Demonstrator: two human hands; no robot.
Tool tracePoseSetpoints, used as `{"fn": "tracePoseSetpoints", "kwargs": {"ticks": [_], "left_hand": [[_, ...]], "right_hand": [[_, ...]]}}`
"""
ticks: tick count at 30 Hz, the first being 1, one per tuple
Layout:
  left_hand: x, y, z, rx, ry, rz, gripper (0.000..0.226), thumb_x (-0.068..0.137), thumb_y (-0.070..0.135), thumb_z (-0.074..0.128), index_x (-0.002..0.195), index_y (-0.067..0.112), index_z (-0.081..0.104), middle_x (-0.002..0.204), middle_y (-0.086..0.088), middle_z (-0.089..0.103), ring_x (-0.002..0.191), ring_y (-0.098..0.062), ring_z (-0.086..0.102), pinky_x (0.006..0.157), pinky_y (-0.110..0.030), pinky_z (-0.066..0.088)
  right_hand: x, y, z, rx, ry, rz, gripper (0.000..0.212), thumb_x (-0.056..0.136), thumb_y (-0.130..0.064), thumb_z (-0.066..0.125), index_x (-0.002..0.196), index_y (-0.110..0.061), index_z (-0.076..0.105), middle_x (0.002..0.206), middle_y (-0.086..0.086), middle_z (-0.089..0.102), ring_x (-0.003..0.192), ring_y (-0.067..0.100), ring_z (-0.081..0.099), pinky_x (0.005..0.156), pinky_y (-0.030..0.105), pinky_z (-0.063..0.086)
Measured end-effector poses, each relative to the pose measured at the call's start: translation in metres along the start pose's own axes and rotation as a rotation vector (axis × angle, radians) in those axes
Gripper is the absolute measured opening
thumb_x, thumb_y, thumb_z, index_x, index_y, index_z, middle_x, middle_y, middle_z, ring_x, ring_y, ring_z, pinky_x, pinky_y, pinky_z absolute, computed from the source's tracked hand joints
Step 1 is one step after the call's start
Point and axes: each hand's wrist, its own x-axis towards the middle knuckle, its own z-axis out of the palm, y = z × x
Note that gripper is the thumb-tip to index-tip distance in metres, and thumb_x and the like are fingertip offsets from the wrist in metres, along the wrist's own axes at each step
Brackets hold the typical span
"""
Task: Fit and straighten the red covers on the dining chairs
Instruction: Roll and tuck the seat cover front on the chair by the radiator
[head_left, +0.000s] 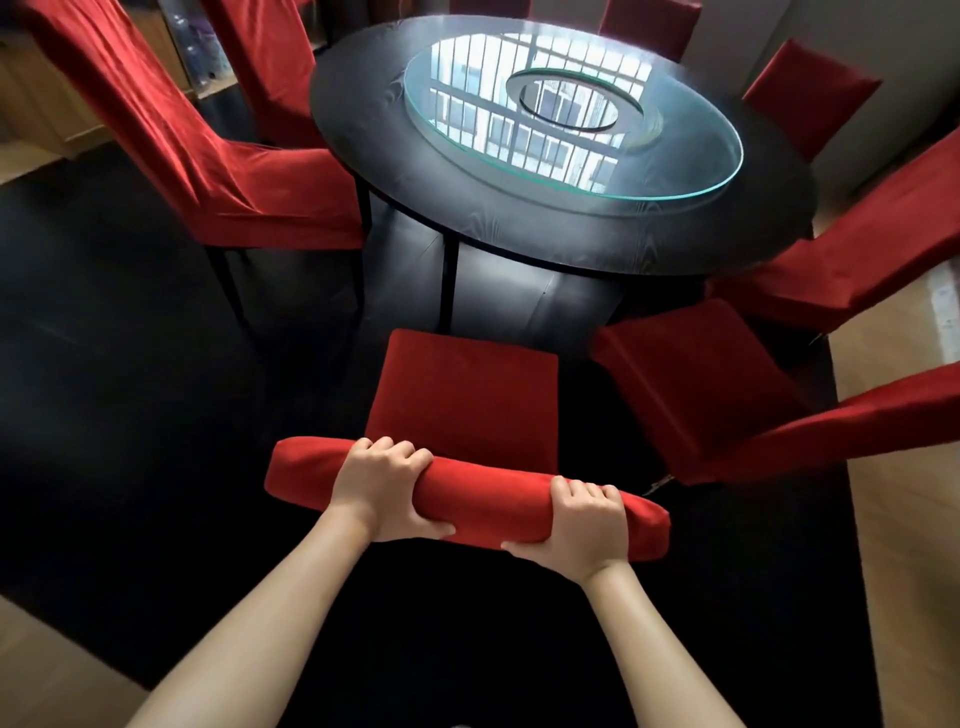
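Black rug (130, 415): L hand (382, 486) & R hand (582, 525) clamped on chair-back cover (483, 499).

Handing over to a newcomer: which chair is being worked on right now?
Start at the round black table with the glass turntable. The chair nearest the camera faces it. It is the only one whose top rail both hands, left hand and right hand, hold.

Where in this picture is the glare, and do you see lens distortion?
Head view: glare on the glass turntable, which mirrors a bright window grid; wide-angle bending tilts the outer red-covered chairs; the dark rug loses detail; both hands stay sharp.
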Motion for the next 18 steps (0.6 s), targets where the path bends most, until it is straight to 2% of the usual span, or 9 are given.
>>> {"fn": "tracePoseSetpoints", "kwargs": {"ticks": [7,14,18], "left_hand": [[0.054,0.001,-0.006,-0.011,0.002,-0.031,0.097,0.047,0.092,0.036,0.118,0.031,0.059,0.104,0.01,0.063,0.094,-0.017,0.057,0.085,-0.034,0.037],[0.086,-0.005,-0.012,-0.011,0.027,-0.027,0.091,0.047,0.089,0.047,0.11,0.026,0.066,0.097,0.006,0.067,0.088,-0.02,0.06,0.08,-0.034,0.041],[0.097,-0.008,-0.014,-0.011,0.012,-0.029,0.093,0.046,0.089,0.044,0.111,0.027,0.065,0.098,0.007,0.067,0.089,-0.02,0.06,0.082,-0.035,0.042]], "right_hand": [[0.054,0.025,0.002,0.012,0.057,-0.042,0.081,0.047,-0.086,0.05,0.071,-0.01,0.063,0.066,0.003,0.066,0.057,0.024,0.063,0.06,0.034,0.048],[0.089,0.034,0.006,0.035,0.05,-0.035,0.081,0.046,-0.087,0.051,0.072,-0.011,0.063,0.066,0.003,0.066,0.057,0.025,0.063,0.061,0.035,0.047],[0.101,0.035,0.008,0.045,0.056,-0.032,0.08,0.045,-0.087,0.054,0.071,-0.011,0.061,0.064,0.002,0.063,0.056,0.024,0.061,0.059,0.034,0.045]]}}
